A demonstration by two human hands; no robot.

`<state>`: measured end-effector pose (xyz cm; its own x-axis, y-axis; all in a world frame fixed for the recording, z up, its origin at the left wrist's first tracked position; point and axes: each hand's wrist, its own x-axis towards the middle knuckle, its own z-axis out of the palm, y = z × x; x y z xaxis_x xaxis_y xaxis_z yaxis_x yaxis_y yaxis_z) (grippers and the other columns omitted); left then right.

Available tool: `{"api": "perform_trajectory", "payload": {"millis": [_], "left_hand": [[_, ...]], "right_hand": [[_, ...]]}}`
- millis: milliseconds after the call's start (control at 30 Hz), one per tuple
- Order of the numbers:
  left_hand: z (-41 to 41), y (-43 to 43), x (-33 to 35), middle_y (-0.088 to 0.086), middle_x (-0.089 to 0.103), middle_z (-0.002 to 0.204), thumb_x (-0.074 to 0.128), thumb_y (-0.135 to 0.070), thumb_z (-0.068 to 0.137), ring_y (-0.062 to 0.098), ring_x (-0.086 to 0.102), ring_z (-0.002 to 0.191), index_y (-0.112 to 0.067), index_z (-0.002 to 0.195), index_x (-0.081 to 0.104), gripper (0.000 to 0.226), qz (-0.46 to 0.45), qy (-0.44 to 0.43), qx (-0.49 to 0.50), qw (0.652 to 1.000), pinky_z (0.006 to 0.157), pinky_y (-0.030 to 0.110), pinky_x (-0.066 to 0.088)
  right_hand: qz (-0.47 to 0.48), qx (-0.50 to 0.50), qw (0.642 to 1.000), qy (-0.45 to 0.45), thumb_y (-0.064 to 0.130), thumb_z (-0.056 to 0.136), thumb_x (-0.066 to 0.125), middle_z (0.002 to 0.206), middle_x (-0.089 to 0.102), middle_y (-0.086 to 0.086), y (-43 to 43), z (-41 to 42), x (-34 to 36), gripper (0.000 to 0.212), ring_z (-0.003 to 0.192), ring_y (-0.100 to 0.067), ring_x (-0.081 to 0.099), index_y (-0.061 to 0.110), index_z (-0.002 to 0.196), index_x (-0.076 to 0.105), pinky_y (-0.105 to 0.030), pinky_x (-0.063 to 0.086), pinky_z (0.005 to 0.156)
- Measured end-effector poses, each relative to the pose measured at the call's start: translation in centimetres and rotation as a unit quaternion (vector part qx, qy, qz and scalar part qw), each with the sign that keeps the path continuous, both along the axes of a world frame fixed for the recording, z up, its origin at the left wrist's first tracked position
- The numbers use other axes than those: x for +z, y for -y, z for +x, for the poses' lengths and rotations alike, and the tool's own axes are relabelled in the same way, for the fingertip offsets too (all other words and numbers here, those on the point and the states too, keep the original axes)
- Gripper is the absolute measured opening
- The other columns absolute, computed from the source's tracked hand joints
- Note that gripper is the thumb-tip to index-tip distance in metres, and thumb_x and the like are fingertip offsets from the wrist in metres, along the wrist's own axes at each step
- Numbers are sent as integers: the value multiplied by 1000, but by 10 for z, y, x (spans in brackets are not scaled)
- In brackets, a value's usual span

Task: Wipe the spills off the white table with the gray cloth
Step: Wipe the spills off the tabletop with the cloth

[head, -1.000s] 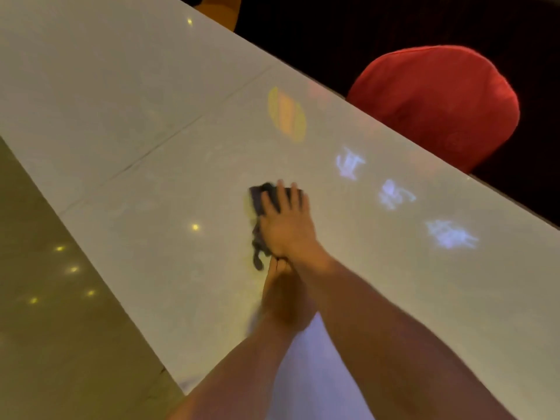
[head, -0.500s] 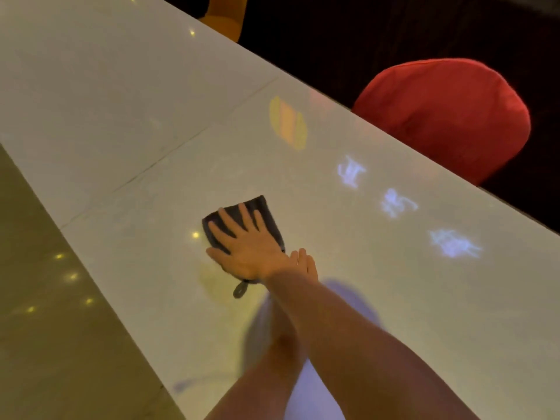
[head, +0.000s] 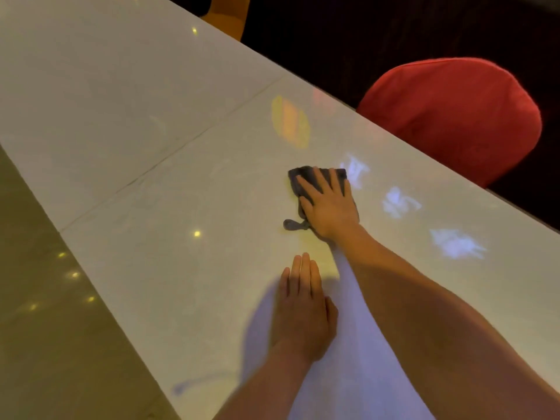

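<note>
The gray cloth [head: 298,180] lies flat on the white table [head: 151,165], mid-table toward the far edge. My right hand [head: 330,204] presses down on it with fingers spread, covering most of it; a small loop of the cloth sticks out at its near left. My left hand [head: 303,310] rests flat on the table closer to me, fingers together, holding nothing. Faint smears show on the glossy surface left of the cloth.
A red chair back [head: 454,116] stands beyond the table's far edge on the right, an orange chair [head: 230,16] further back. Light patches reflect on the tabletop right of the cloth. A seam crosses the table. Tiled floor [head: 45,328] lies to the left.
My right hand has slid the cloth away from me and to the right, toward the far edge. My left hand, earlier partly under the right forearm, now lies in full view.
</note>
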<state>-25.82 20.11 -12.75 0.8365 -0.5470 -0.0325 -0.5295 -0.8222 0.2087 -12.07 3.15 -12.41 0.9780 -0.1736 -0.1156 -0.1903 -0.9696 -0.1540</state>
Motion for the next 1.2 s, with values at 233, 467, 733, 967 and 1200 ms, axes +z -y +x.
{"api": "perform_trajectory", "payload": {"millis": [233,467,733,967,1200], "left_hand": [[-1,3,-2,23,27,159,29,-33,91,36,25,149,7,149,27,70,-10,-28,-7,1000,122,52,22],[-1,2,5,25,19,162,38,-29,95,37,13,152,6,151,17,70,40,-57,-22,997,124,50,14],[-19,42,15,20,2,166,37,-29,100,42,-4,152,-9,156,12,65,94,-96,-182,974,119,66,1],[-59,105,21,19,1,165,33,-38,100,44,-1,150,-9,155,10,66,142,-67,-339,927,119,63,10],[-105,86,10,19,-5,166,29,-36,100,43,-8,151,-8,156,3,68,126,-71,-380,913,120,62,0]], "right_hand": [[-21,-160,987,28,46,103,25,167,9,-1,32,-102,5,56,153,-31,1,33,157,17,-54,3,122],[44,-227,973,-23,51,98,26,167,8,-1,-63,-254,11,60,153,-29,-4,37,156,18,-56,6,122],[70,-313,947,-9,58,95,44,164,21,1,-174,-346,5,67,152,-34,12,36,155,24,-59,15,120],[3,-513,859,-15,49,95,33,165,19,2,-86,-413,13,61,151,-34,17,31,153,31,-56,18,119],[-9,-709,703,-56,45,101,35,166,16,-5,-85,-476,18,62,151,-35,12,29,157,15,-56,11,120]]}}
